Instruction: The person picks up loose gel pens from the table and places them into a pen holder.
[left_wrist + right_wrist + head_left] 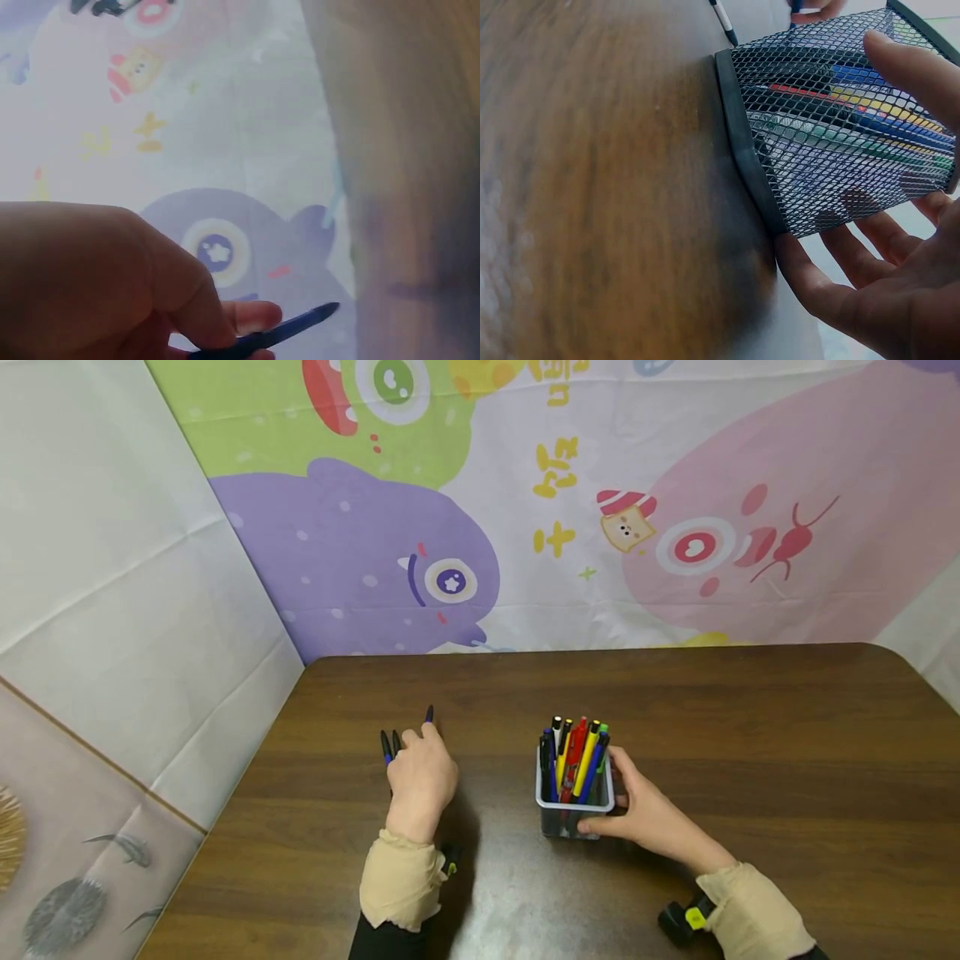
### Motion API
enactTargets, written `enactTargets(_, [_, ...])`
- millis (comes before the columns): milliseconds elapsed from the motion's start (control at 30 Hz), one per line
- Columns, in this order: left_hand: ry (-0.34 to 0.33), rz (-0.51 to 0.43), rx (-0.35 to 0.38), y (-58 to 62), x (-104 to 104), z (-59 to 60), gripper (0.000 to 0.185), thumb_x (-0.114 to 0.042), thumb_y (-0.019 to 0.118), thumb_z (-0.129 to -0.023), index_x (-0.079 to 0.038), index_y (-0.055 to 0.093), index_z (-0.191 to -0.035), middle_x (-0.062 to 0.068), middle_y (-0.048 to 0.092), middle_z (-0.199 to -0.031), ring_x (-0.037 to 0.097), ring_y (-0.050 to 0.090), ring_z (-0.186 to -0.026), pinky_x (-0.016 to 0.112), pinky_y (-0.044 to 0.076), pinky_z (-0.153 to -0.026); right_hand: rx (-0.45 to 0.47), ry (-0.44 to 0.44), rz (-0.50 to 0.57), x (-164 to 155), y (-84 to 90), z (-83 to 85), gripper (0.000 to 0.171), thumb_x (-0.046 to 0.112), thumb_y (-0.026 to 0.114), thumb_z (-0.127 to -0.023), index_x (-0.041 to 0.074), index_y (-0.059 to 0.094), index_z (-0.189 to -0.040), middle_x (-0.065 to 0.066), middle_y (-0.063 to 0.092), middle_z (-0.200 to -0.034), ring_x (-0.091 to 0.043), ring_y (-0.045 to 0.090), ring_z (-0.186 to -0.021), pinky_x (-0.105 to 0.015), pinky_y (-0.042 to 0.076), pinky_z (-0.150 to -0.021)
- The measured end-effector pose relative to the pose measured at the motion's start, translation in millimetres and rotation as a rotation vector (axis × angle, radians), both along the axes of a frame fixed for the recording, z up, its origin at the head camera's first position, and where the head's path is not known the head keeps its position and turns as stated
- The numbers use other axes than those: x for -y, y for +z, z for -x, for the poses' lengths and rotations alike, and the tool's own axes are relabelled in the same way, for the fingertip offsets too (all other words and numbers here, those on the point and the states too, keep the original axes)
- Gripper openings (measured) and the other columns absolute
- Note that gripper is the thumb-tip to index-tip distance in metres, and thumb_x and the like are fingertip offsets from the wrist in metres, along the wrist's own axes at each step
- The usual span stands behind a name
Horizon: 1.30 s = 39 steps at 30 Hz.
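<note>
**Our hands, the pens and the cup**

We see a brown table [750, 735] with a bright cloth [600, 527] hanging behind it. The cloth has funny monsters on it: a purple one, a green one and a pink one.

Our left hand [422, 781] rests on the table, left of the middle. Its fingers curl round a blue pen [430, 714]. The tip of that pen sticks out past the fingers and points away from us. The left wrist view shows the same pen [289, 328] pinched between the thumb and a finger. It is thin and dark blue. Two more dark pens [389, 746] lie on the table, just beside this hand on its left.

Our right hand [651, 814] is at the cup [573, 806], which stands near the middle of the table, apart from the left hand. The cup is a small square one made of black wire mesh with a dark rim. We can see right through its sides. The right hand wraps round its right side, thumb near the front and fingers [877, 232] behind, touching the mesh.

The cup is full of pens [576, 756] standing up. They are yellow, red, blue, green and black, and they lean a little
</note>
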<state>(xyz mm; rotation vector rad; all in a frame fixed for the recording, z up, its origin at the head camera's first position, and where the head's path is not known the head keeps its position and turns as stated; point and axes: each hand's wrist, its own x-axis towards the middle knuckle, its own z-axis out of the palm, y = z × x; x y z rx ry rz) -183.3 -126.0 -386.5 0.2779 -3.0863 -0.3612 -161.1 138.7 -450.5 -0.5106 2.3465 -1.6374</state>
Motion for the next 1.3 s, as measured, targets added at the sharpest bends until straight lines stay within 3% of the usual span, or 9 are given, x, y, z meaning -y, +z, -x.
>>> enactTargets(100, [-0.016,0.005,-0.140,3.8,-3.5,-3.7,0.020,-0.009,0.045,-0.089,0.005,0.049,-0.103,0.023,0.049,-0.092,0.038,0.057,-0.064,0.045,0.048,-0.054,-0.004,0.001,-0.002,0.1,-0.4,0.4,0.085,0.025,0.079,-0.070,0.015,0.024,-0.134,-0.017,0.044,-0.124,-0.029,0.050,-0.107,-0.025,0.049,-0.078])
enactTargets(200, [-0.049,0.048,-0.359,6.2,-7.5,-7.3,0.007,-0.002,0.049,-0.085,0.004,0.050,-0.086,0.021,0.049,-0.081,0.033,0.053,-0.051,0.041,0.045,-0.046,0.002,0.007,0.008,0.2,-0.6,0.4,0.085,0.024,0.079,-0.070,0.015,0.024,-0.135,-0.018,0.043,-0.124,-0.030,0.050,-0.107,-0.025,0.050,-0.077])
enactTargets(300, [-0.069,0.078,-0.556,9.8,-12.0,-9.3,0.003,0.003,0.051,-0.081,0.003,0.049,-0.079,0.018,0.048,-0.075,0.031,0.051,-0.049,0.039,0.043,-0.045,0.006,0.009,0.016,0.4,-0.4,0.4,0.085,0.023,0.078,-0.070,0.014,0.024,-0.135,-0.018,0.043,-0.125,-0.030,0.050,-0.108,-0.025,0.050,-0.076])
enactTargets(367, [-0.075,0.070,-0.645,13.1,-14.9,-9.9,0.002,0.003,0.050,-0.083,0.003,0.050,-0.081,0.018,0.049,-0.075,0.031,0.052,-0.053,0.039,0.041,-0.047,0.007,0.007,0.016,0.5,-0.3,0.4,0.085,0.023,0.079,-0.070,0.015,0.024,-0.135,-0.019,0.043,-0.125,-0.031,0.050,-0.107,-0.025,0.050,-0.076])
enactTargets(600, [-0.113,0.056,-0.802,25.8,-21.0,-13.6,0.005,-0.006,0.054,-0.088,-0.002,0.052,-0.087,0.011,0.056,-0.071,0.028,0.055,-0.057,0.034,0.037,-0.052,0.005,0.002,0.007,0.8,0.3,0.0,0.086,0.023,0.079,-0.070,0.015,0.024,-0.135,-0.019,0.043,-0.124,-0.030,0.051,-0.106,-0.025,0.050,-0.075])
enactTargets(933, [-0.213,-0.051,-0.904,40.5,-23.0,-22.8,0.015,-0.018,0.057,-0.090,-0.003,0.057,-0.087,0.006,0.061,-0.064,0.021,0.055,-0.054,0.031,0.040,-0.059,0.033,0.005,0.016,1.0,0.8,-1.5,0.087,0.024,0.079,-0.070,0.015,0.023,-0.135,-0.020,0.043,-0.124,-0.030,0.053,-0.105,-0.026,0.051,-0.075])
enactTargets(1167, [-0.358,-0.039,-1.145,45.1,-25.1,-25.9,0.034,-0.036,0.060,-0.084,-0.004,0.060,-0.075,0.002,0.053,-0.052,0.015,0.048,-0.044,0.027,0.040,-0.055,0.022,0.006,0.026,0.9,0.4,-1.3,0.086,0.022,0.078,-0.070,0.014,0.023,-0.135,-0.020,0.042,-0.124,-0.031,0.051,-0.106,-0.025,0.051,-0.075])
enactTargets(1300, [-0.431,-0.085,-1.208,48.9,-28.4,-30.0,0.041,-0.043,0.055,-0.085,-0.005,0.060,-0.071,0.001,0.049,-0.048,0.013,0.044,-0.042,0.024,0.037,-0.051,0.021,0.003,0.022,1.3,0.7,-1.1,0.086,0.022,0.078,-0.070,0.015,0.022,-0.135,-0.020,0.042,-0.124,-0.030,0.052,-0.105,-0.026,0.051,-0.074])
